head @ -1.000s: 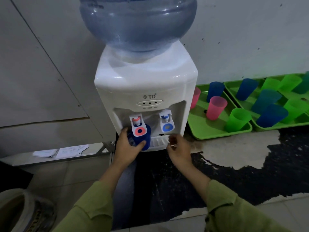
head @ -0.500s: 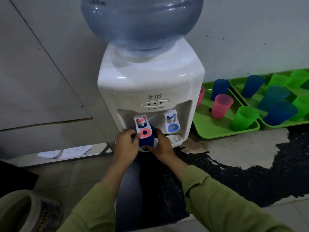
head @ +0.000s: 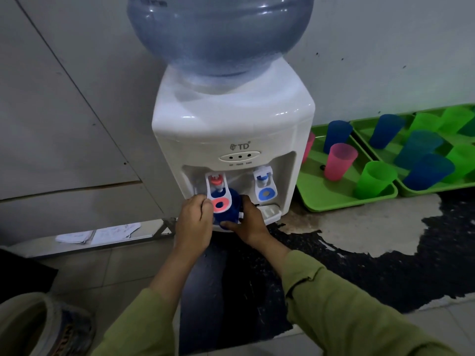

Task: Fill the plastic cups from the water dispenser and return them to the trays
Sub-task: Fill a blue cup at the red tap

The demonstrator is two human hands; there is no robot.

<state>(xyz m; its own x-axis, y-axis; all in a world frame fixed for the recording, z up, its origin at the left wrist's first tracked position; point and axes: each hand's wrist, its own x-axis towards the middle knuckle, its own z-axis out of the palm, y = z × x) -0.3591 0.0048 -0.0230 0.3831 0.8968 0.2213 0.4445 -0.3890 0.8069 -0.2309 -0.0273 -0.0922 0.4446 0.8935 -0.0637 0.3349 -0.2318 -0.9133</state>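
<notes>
Hands both at the red tap. Right hand (head: pixel 248 222) wrapped round the blue cup (head: pixel 227 211), thumb along its near lower edge, fingers round its right side. Left hand (head: pixel 194 222) curled onto the left edge of the red tap paddle (head: pixel 218 200) and touching it. Reads as a pinch/push on the paddle; can't tell if it also touches the cup behind.

Cup sits between the two hands, just behind the paddle and under the red spout, upright as far as I can tell, at the left end of the drip tray (head: pixel 270 211). Cup mouth is hidden by the paddle, so fill level unknown. No stream visible either.

My read on the step: filling, one cup at the water dispenser (head: pixel 231 119). Next move calls for:
- holding the paddle until the cup is near full
- letting go of the paddle first
- drawing the cup out level toward the near side, then carrying it right to the trays

Paddle overhangs the rim, so slosh on the way out is the risk.

Blue tap paddle (head: pixel 266 192) to the right, no hand on it. Water bottle (head: pixel 221 29) on top.

Two green trays right of the dispenser:
- left tray (head: pixel 334 204) holds a pink cup (head: pixel 339 161), a green cup (head: pixel 374 178) and a few more
- right tray (head: pixel 437 188) is packed with blue, teal and green cups

Bare patch on the left tray, near side of the pink cup, looks like the return spot
</notes>
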